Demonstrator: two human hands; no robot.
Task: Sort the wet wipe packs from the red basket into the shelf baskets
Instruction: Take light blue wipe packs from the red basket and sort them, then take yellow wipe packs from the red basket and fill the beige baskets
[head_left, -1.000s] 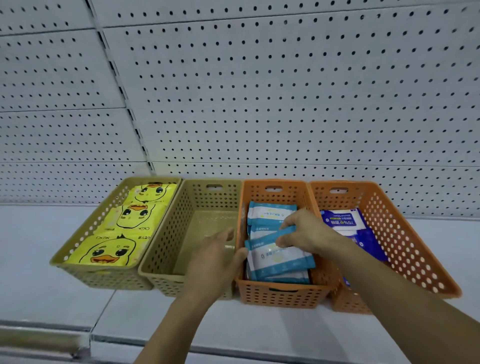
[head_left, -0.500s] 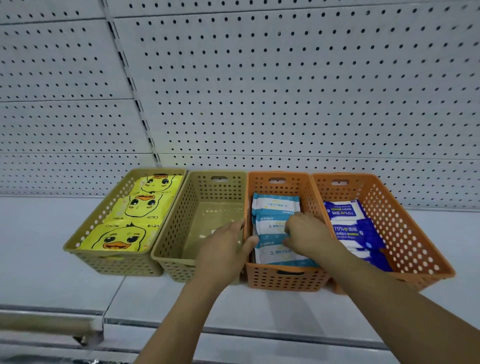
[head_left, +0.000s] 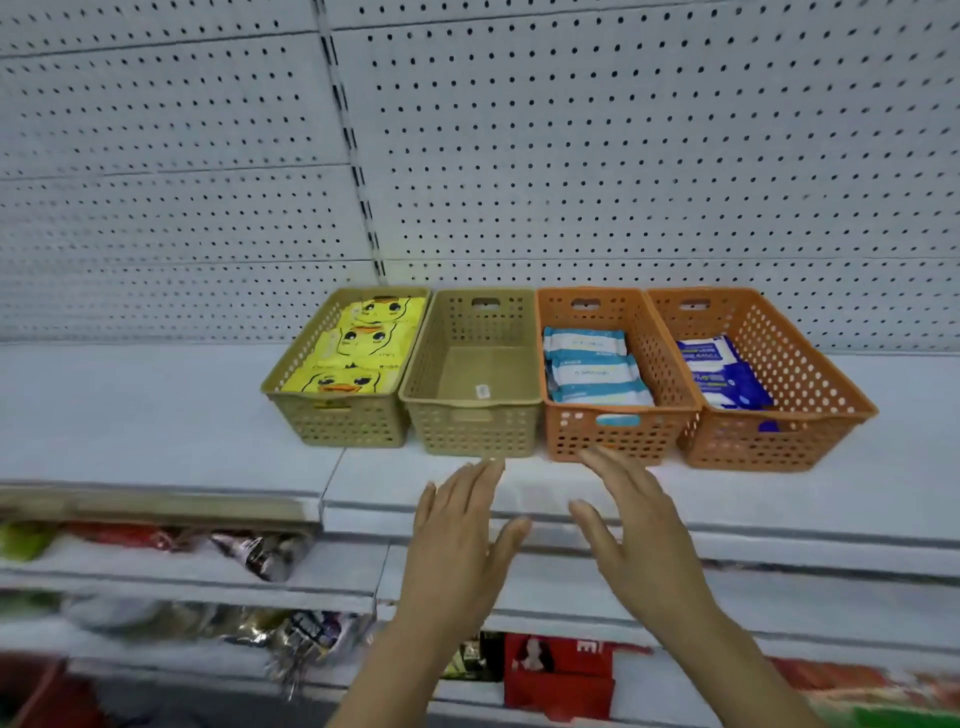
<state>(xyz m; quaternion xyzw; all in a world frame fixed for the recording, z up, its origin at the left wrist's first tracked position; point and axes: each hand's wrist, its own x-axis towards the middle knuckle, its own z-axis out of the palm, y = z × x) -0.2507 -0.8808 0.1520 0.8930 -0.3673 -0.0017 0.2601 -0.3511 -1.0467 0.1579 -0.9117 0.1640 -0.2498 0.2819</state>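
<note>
A row of baskets stands on the white shelf. The left olive basket (head_left: 291, 387) holds yellow duck wipe packs (head_left: 358, 353). The second olive basket (head_left: 415, 364) holds no packs. The left orange basket (head_left: 654, 338) holds light blue and white packs (head_left: 592, 371). The right orange basket (head_left: 810, 364) holds dark blue and white packs (head_left: 722, 374). My left hand (head_left: 457, 540) and my right hand (head_left: 634, 525) hover open, palms down, in front of the baskets and hold nothing. The red basket is not clearly in view.
A perforated white back panel (head_left: 571, 156) rises behind the baskets. The shelf's front edge (head_left: 779, 535) lies under my hands. Lower shelves carry blurred snack bags (head_left: 260, 556) and a red box (head_left: 561, 675).
Both hands have left the light blue packs in the left orange basket and drawn back toward me, now open. The view has tilted down, showing lower shelves.
</note>
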